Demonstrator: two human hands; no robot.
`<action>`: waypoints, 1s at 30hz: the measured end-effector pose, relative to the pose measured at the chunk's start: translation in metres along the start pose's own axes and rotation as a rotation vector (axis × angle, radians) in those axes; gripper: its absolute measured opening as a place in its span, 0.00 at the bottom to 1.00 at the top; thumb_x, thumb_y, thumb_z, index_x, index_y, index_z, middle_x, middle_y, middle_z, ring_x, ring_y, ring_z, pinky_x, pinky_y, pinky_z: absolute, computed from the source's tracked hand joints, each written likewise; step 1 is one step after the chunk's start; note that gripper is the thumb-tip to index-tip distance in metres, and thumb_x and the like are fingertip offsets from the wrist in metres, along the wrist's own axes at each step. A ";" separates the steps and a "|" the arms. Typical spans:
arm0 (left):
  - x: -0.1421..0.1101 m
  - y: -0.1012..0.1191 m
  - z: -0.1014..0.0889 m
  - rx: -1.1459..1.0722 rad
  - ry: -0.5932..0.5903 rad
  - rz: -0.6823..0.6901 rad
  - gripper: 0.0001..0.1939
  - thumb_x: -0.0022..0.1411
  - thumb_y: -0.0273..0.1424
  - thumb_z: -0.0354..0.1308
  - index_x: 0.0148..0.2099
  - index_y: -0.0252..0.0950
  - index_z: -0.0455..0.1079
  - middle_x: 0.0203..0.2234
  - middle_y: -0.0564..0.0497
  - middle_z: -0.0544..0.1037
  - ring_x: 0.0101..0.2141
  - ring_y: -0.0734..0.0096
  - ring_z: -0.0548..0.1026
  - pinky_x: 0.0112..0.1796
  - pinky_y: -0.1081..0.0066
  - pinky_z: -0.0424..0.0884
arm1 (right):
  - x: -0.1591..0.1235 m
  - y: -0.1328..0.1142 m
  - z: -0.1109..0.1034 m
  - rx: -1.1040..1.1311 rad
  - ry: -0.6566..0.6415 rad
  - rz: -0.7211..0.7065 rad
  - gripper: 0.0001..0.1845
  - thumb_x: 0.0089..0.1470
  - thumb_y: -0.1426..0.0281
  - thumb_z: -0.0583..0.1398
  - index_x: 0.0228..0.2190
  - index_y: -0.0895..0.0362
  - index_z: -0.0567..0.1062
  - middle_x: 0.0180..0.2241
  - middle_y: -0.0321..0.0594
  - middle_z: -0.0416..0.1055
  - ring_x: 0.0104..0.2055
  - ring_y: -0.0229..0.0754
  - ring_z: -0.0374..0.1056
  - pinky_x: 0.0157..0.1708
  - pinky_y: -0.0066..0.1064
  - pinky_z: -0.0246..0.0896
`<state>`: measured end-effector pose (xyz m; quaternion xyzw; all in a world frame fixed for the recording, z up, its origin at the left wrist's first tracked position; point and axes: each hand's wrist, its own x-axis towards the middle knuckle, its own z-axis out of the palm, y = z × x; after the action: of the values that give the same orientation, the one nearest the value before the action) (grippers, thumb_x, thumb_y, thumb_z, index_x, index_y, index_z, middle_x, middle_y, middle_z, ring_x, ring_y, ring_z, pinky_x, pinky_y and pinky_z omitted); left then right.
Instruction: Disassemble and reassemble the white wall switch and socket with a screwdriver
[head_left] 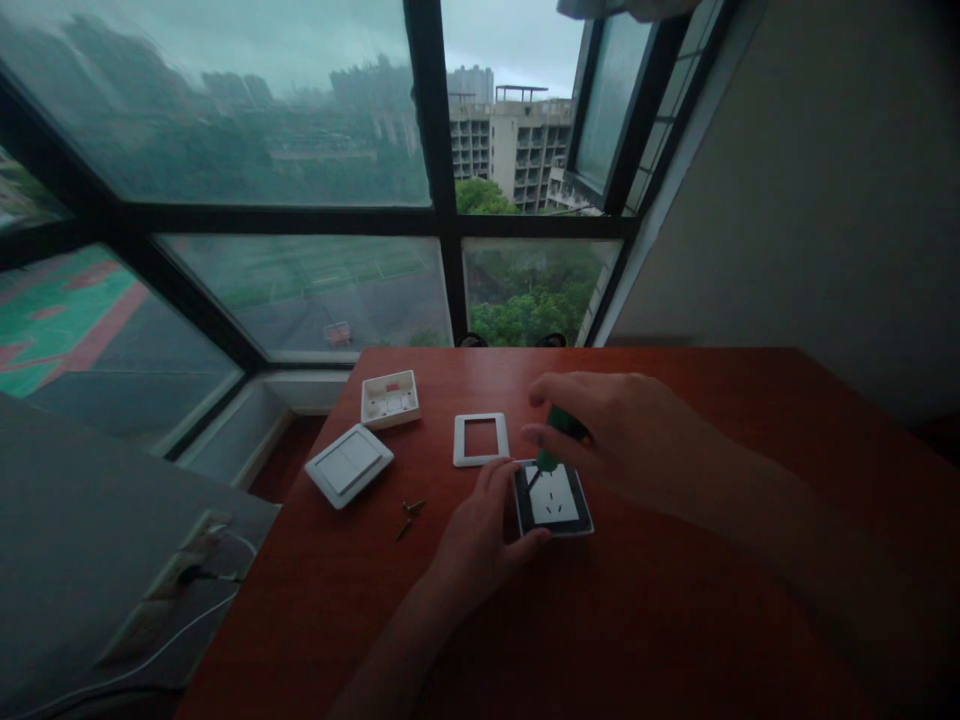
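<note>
A wall socket (555, 500) with a white face and a dark surround lies on the table. My left hand (484, 535) grips its left side, fingers at the far corner and thumb at the near edge. In my right hand (600, 415) is a screwdriver (551, 450) with a green handle, held tilted over the socket. Its shaft reaches down to the socket's upper left part; whether the tip sits in a screw I cannot tell. Just beyond the socket lies a white cover frame (481, 462). Several small screws (407, 515) are left of my left hand.
A white switch panel (349, 465) and an open white mounting box (390, 400) lie toward the left edge of the reddish wooden table (315, 610). Windows stand behind the table. On the left wall, a plug and cables run from an outlet (169, 585).
</note>
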<state>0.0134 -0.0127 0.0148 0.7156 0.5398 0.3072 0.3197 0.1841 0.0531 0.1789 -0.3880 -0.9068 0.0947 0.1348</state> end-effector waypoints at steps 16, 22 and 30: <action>0.000 0.000 0.002 0.016 0.004 -0.006 0.36 0.53 0.31 0.65 0.61 0.43 0.54 0.59 0.45 0.63 0.53 0.54 0.69 0.51 0.56 0.69 | 0.001 0.001 0.006 0.076 0.055 -0.022 0.16 0.54 0.74 0.56 0.46 0.58 0.70 0.46 0.44 0.73 0.44 0.46 0.70 0.43 0.37 0.63; 0.001 -0.002 0.003 0.018 0.002 -0.008 0.36 0.53 0.30 0.66 0.61 0.42 0.55 0.59 0.45 0.63 0.53 0.55 0.69 0.50 0.57 0.69 | 0.001 0.001 0.006 0.036 0.049 0.002 0.16 0.57 0.65 0.57 0.47 0.57 0.70 0.47 0.45 0.73 0.45 0.50 0.70 0.43 0.41 0.63; 0.001 -0.003 0.002 0.002 -0.009 -0.016 0.36 0.52 0.31 0.66 0.60 0.43 0.55 0.58 0.45 0.63 0.53 0.54 0.69 0.50 0.56 0.69 | 0.000 0.000 0.011 0.083 0.069 -0.049 0.21 0.52 0.73 0.57 0.50 0.58 0.66 0.50 0.47 0.70 0.47 0.48 0.69 0.44 0.38 0.63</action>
<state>0.0138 -0.0112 0.0116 0.7130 0.5441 0.3009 0.3240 0.1810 0.0520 0.1689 -0.3627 -0.9061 0.1157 0.1844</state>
